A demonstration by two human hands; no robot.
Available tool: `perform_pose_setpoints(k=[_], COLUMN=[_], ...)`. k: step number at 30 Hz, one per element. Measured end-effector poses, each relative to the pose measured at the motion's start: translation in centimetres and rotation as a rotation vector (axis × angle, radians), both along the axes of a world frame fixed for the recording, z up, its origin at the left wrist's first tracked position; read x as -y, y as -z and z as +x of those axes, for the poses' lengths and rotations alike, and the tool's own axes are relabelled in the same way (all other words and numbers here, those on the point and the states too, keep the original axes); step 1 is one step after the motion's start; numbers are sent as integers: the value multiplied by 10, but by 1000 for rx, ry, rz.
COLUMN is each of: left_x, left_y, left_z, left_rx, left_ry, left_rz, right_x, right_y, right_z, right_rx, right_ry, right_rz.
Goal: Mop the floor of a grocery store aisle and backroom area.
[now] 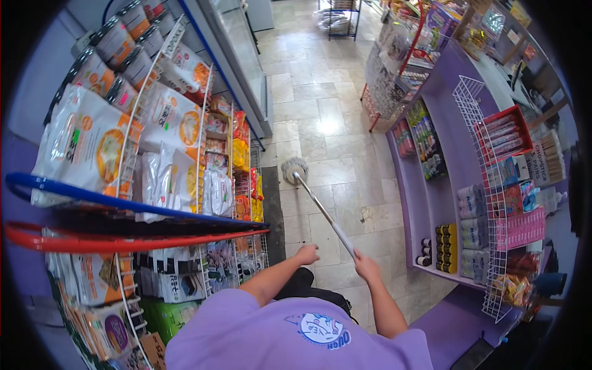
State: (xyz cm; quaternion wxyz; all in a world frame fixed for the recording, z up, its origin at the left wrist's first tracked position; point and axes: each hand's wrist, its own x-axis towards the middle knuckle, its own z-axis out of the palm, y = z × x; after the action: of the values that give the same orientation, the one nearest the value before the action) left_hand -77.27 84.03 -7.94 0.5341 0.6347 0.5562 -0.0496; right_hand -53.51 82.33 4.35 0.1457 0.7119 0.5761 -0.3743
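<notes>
My right hand [367, 266] grips the upper end of a metal mop handle [327, 216]. The handle slants forward and left, down to a round grey string mop head [294, 170] resting on the tiled floor [333, 185]. Left of the handle and apart from it, my left hand [307, 254] hovers over the tiles with its fingers curled in. Nothing shows in it, though its palm is hidden. A dark strip [274, 208] runs along the floor just left of the mop head.
Wire racks of packaged food [171, 115] with blue [138, 203] and red frames [138, 243] crowd my left. A glass-door fridge [240, 60] stands beyond. On my right is a purple shelf counter [444, 115] with cans and a white wire rack [485, 185]. A red-framed display [393, 78] stands farther ahead.
</notes>
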Motion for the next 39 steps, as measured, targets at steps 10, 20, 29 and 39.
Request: perform_pose_setpoints(k=[10,20,29,39], left_x=[-13,-45,2,73], left_y=[-21,-26,-43,-46], left_z=[65,-41,-56,114], left_rx=[194,-50,-79,130], left_ry=[284,30,-97,358], left_rz=[-68,-50,-24,281], right_x=[236,-66,-175,130], right_y=[-93,-23,11,-38], right_z=[64,-38,-72,97], right_rx=[183,-33,-37,65], right_ry=[217,112,121,249], right_rz=[-206,37,140,-69])
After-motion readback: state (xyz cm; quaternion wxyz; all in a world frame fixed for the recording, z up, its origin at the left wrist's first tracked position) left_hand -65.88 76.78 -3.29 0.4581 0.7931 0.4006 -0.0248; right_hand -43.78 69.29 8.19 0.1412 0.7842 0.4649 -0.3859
